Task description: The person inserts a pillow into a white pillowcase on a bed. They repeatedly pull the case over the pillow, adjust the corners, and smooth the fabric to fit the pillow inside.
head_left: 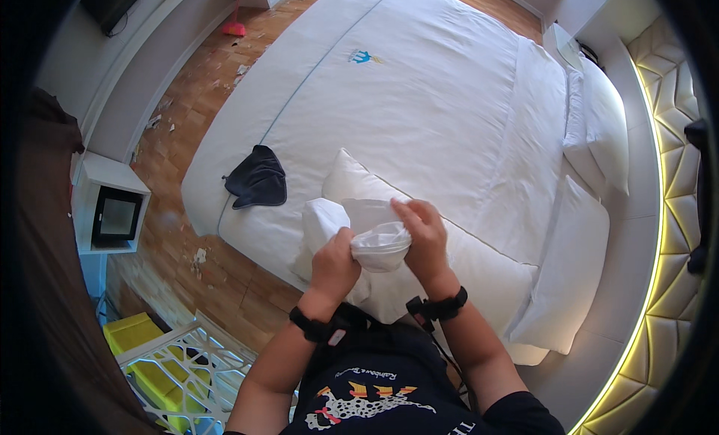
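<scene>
Bunched white cloth, by its look a pillowcase (380, 248), is stretched between my two hands, its hemmed opening gathered into folds. My left hand (335, 266) is closed on one side of that opening. On the other side, my right hand (425, 236) pinches the edge between thumb and fingers. Part of the cloth stands up beside my left hand and part hangs toward my body. Just beyond and to the right of my hands, a white pillow (479, 272) with a dark seam line lies on the near edge of the bed (419, 105).
A dark cloth (257, 179) lies on the bed at left. More pillows (565, 274) rest by the padded headboard (678, 210). Scraps litter the wooden floor (180, 135). A white cabinet (112, 169), a white lattice panel (195, 360) and yellow seating (138, 334) stand at left.
</scene>
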A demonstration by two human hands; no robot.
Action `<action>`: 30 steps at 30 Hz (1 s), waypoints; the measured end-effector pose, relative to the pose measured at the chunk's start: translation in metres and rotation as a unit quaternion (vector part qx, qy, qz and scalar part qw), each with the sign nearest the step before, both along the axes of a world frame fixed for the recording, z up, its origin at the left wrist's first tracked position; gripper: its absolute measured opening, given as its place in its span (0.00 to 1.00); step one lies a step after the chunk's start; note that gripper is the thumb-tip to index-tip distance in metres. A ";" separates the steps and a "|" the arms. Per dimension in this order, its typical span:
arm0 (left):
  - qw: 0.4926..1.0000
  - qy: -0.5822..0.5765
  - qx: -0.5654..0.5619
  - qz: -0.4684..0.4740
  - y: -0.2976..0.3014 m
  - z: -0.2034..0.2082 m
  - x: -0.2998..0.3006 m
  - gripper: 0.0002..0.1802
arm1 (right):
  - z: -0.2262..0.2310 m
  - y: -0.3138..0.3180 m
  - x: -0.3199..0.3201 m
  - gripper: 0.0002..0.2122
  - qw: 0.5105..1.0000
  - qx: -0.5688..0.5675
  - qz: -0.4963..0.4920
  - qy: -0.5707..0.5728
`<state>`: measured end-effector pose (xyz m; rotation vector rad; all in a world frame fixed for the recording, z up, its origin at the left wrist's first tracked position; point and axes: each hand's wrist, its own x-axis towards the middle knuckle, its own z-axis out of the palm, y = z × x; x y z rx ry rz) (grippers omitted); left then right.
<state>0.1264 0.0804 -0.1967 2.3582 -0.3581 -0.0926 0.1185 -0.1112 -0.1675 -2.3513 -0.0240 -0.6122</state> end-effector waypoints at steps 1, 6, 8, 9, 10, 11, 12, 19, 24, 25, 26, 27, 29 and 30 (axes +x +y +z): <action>0.999 -0.017 -0.024 0.015 0.002 -0.003 0.006 0.06 | 0.000 0.006 0.003 0.13 0.998 0.013 0.027 -0.052; 0.984 -0.126 -0.125 0.031 0.018 -0.015 0.034 0.13 | -0.019 0.035 -0.016 0.10 0.965 0.192 0.088 0.154; 0.982 -0.057 -0.167 0.066 0.023 -0.010 0.035 0.14 | -0.018 0.039 -0.011 0.08 0.969 0.147 0.071 0.186; 0.986 -0.066 -0.149 0.046 0.029 -0.015 0.034 0.15 | -0.033 0.038 -0.006 0.09 0.982 0.088 0.041 0.163; 0.991 -0.065 -0.112 0.021 0.033 -0.016 0.029 0.14 | -0.043 0.033 0.000 0.09 0.986 0.068 0.022 0.152; 0.995 -0.064 -0.075 -0.004 0.036 -0.015 0.023 0.13 | -0.050 0.025 0.007 0.09 0.989 0.048 0.002 0.141; 0.997 -0.061 -0.040 -0.029 0.037 -0.012 0.018 0.12 | -0.053 0.019 0.014 0.09 0.991 0.026 -0.018 0.130; 0.993 -0.100 -0.038 0.054 0.046 -0.040 0.068 0.08 | -0.076 0.042 0.058 0.11 0.992 0.098 0.072 0.014; 0.987 -0.148 -0.058 0.009 0.030 -0.079 0.127 0.07 | -0.061 0.051 0.102 0.15 0.999 0.010 0.022 0.037; 0.988 -0.145 -0.055 0.012 0.027 -0.088 0.138 0.07 | -0.079 0.044 0.105 0.11 0.997 0.028 0.010 0.073; 0.989 -0.137 -0.059 0.019 0.025 -0.103 0.146 0.08 | -0.087 0.042 0.113 0.10 0.994 0.060 0.017 0.095; 0.989 -0.129 -0.064 0.025 0.022 -0.123 0.155 0.09 | -0.094 0.040 0.120 0.09 0.989 0.091 0.022 0.118; 0.993 -0.089 -0.069 0.043 0.016 -0.151 0.169 0.12 | -0.118 0.036 0.132 0.05 0.978 0.134 0.026 0.158; 0.995 -0.056 -0.068 0.054 0.012 -0.163 0.171 0.14 | -0.136 0.033 0.135 0.05 0.975 0.140 0.022 0.173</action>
